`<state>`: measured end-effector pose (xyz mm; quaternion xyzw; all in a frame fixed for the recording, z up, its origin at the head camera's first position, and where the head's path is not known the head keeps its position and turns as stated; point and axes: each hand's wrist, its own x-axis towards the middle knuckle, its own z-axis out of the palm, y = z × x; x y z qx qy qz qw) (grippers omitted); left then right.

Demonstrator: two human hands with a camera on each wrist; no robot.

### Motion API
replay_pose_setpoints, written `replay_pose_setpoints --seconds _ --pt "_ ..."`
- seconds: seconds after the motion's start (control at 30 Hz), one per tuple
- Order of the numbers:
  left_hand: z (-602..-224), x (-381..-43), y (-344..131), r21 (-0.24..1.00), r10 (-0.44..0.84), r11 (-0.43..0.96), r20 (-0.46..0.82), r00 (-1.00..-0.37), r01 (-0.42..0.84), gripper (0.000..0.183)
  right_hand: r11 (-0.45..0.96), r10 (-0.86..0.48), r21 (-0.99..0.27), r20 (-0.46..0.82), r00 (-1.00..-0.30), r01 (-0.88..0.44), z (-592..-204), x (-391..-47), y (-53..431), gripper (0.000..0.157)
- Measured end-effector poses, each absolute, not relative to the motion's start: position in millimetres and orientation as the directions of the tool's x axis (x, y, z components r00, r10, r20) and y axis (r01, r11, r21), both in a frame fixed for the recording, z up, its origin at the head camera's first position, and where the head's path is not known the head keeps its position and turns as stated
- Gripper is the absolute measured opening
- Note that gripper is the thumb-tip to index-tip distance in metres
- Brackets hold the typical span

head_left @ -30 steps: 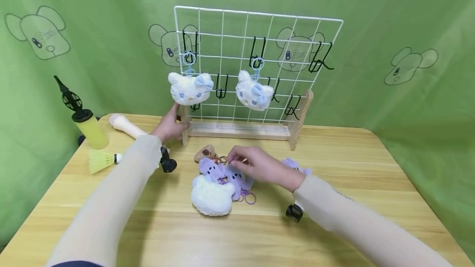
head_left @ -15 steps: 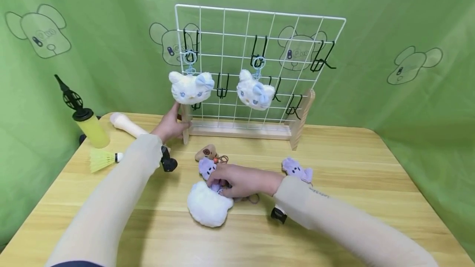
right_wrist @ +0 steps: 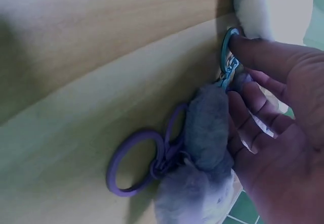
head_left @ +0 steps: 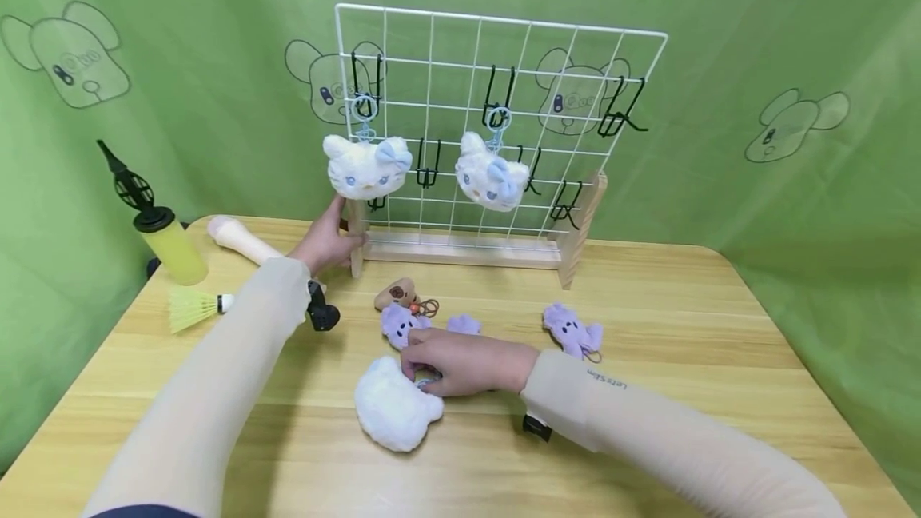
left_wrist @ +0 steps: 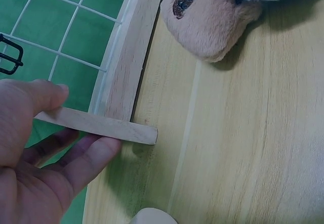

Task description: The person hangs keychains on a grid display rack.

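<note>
My left hand (head_left: 327, 242) grips the wooden side foot (left_wrist: 101, 125) of the white wire rack (head_left: 460, 245), thumb above and fingers below in the left wrist view. A white plush keychain (head_left: 396, 406) lies face down at the front of the pile. By its right edge, my right hand (head_left: 468, 362) pinches at its blue key ring (right_wrist: 224, 52). Beneath the fingers in the right wrist view lies a purple plush keychain (right_wrist: 206, 128) with a purple ring (right_wrist: 110, 173). That hand partly covers the purple plushes in the head view.
Two white cat plush keychains (head_left: 368, 170) hang on the rack's upper black hooks. A brown plush (head_left: 396, 292) lies behind the pile, another purple plush (head_left: 568, 330) to the right. At left are a yellow hand pump (head_left: 173, 246), a microphone (head_left: 241, 237) and a shuttlecock (head_left: 194, 308).
My right hand has moved down and left from the purple plushes to the white plush's ring. The white plush has turned and shifted toward the front left. My left hand stays on the rack.
</note>
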<state>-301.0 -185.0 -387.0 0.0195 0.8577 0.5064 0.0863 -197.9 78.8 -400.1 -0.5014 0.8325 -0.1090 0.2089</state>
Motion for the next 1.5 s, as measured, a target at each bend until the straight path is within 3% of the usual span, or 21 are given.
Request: replay_pose_setpoints --seconds 0.2,0.43,0.7,1.0,1.27,1.5 --pt "-384 -299 -185 0.876 0.120 0.479 -0.128 -0.984 -0.055 0.103 0.479 -0.876 -0.341 -0.241 -0.417 -0.809 -397 -195 79 0.008" --pt "-385 -299 -184 0.874 0.116 0.483 -0.132 -0.984 -0.060 0.103 0.518 -0.851 -0.308 -0.283 -0.443 -0.798 -391 -191 88 0.020" --pt "-385 -301 -187 0.877 0.127 0.478 -0.130 -0.983 -0.055 0.104 0.505 -0.861 -0.336 -0.261 -0.436 -0.795 -392 -191 92 0.007" --pt "-383 -298 -186 0.877 0.132 0.477 -0.130 -0.983 -0.052 0.105 0.498 -0.864 -0.315 -0.259 -0.431 -0.808 -395 -188 98 0.010" --pt "-382 -299 -184 0.883 0.143 0.467 -0.126 -0.982 -0.045 0.105 0.511 -0.859 -0.459 -0.237 -0.454 -0.726 -387 -190 104 0.017" --pt "-383 -299 -185 0.887 0.143 0.458 -0.136 -0.980 -0.056 0.105 0.468 -0.875 -0.552 -0.179 -0.450 -0.690 -387 -191 115 0.012"
